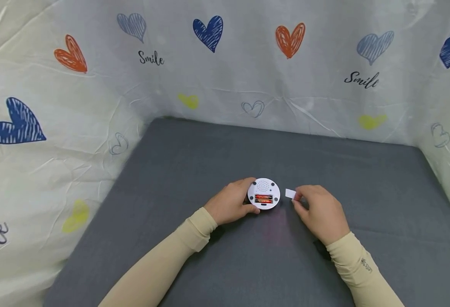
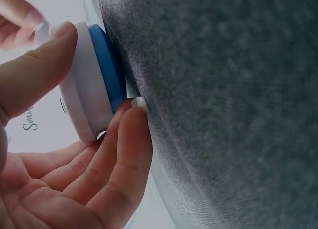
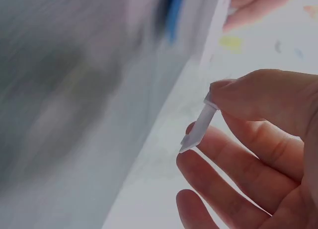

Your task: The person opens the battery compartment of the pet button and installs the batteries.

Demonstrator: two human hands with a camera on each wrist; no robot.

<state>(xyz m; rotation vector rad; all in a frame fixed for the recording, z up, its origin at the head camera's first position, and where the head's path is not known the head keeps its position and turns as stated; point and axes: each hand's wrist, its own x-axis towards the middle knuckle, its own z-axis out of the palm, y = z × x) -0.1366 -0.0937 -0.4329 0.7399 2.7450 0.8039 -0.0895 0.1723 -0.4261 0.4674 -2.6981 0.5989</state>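
My left hand point(image 1: 230, 202) grips the left edge of a round white device point(image 1: 263, 186), thumb at its near side and fingers around the far side. Its underside faces up, with small dark feet, a dotted speaker grille and an uncovered battery compartment. Two red-orange batteries point(image 1: 263, 198) lie side by side in that compartment. The left wrist view shows a blue part point(image 2: 107, 65) on the device's other face. Just to the right, my right hand point(image 1: 321, 211) pinches a small white battery cover point(image 1: 290, 194) between thumb and fingers, apart from the device. In the right wrist view the cover point(image 3: 198, 127) appears thin and edge-on.
A dark grey cloth point(image 1: 209, 157) covers the table under both hands. Behind and at the sides hangs a white sheet point(image 1: 225, 72) printed with hearts and the word "Smile".
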